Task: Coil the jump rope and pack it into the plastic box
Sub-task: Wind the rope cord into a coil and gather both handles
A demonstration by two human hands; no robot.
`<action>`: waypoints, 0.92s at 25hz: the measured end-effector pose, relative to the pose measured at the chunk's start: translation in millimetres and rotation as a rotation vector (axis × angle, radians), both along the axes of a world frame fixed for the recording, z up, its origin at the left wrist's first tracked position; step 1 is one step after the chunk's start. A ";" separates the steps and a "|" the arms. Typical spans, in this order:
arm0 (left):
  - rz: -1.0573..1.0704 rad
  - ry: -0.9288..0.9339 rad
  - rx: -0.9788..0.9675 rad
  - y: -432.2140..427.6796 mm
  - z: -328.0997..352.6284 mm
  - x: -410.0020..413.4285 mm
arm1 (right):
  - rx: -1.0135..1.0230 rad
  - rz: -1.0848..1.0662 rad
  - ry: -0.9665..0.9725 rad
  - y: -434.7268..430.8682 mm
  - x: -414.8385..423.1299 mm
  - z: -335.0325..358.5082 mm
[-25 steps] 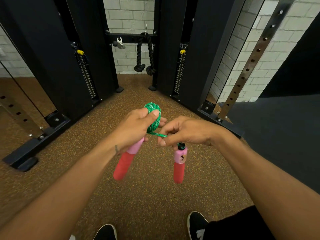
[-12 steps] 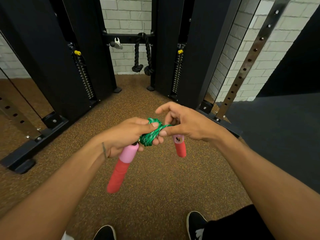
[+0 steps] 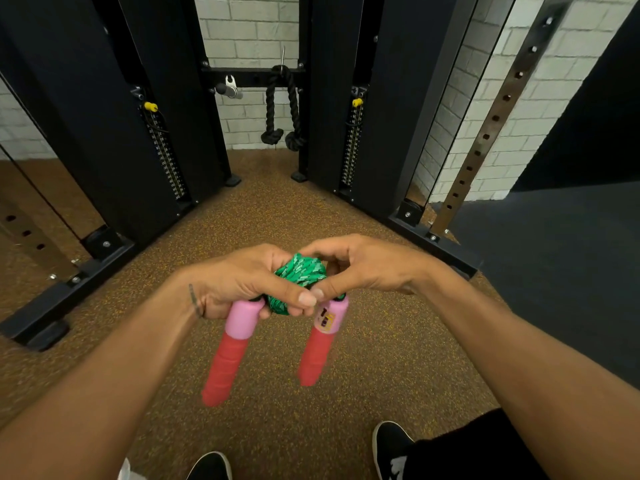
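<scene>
- Tightly bunched: my left hand (image 3: 242, 282) curls its fingers round the green rope coil (image 3: 301, 271), thumb laid across the front. My right hand (image 3: 363, 268) pinches the same coil from the other side, the two thumbs touching.
- Just below the grip, the pink-and-red handles hang side by side: the left handle (image 3: 231, 348) under my left palm, the right handle (image 3: 320, 341) under my right thumb, both slightly blurred.
- Progress, as I judge it: coiling looks nearly done, with no loose cord trailing that I can see. The end may need securing.
- Beyond the hands lie a speckled brown floor (image 3: 311, 209) and a black cable machine (image 3: 104, 116). No plastic box is in view, so the packing is all left to do.
</scene>
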State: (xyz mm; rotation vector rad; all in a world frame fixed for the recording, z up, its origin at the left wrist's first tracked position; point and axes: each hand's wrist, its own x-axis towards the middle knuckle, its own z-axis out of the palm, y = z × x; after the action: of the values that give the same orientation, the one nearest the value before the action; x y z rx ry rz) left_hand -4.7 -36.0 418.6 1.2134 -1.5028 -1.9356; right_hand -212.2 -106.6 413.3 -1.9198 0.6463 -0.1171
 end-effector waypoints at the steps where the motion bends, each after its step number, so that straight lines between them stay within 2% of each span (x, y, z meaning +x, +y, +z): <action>1: 0.022 0.026 -0.009 0.2 1.0 -1.2 | 0.027 -0.028 -0.053 0.2 0.2 -0.2; 4: 0.118 0.099 -0.039 -0.4 3.5 -5.1 | 0.093 -0.085 -0.189 1.6 0.3 3.1; 11: 0.313 0.155 -0.176 3.1 7.6 -23.7 | 0.105 -0.141 -0.325 1.8 2.3 4.6; 17: 0.578 0.084 -0.347 5.4 7.6 -40.1 | 0.159 -0.197 -0.391 -1.6 8.3 4.5; 23: 0.664 -0.087 -0.479 7.0 9.9 -46.8 | 0.092 -0.216 -0.389 -5.1 7.6 10.5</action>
State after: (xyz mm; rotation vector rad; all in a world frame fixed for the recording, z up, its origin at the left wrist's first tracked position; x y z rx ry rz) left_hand -51.5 -29.0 428.6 1.3481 -1.2722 -1.0370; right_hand -204.6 -111.8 423.8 -1.6715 0.5798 -0.5727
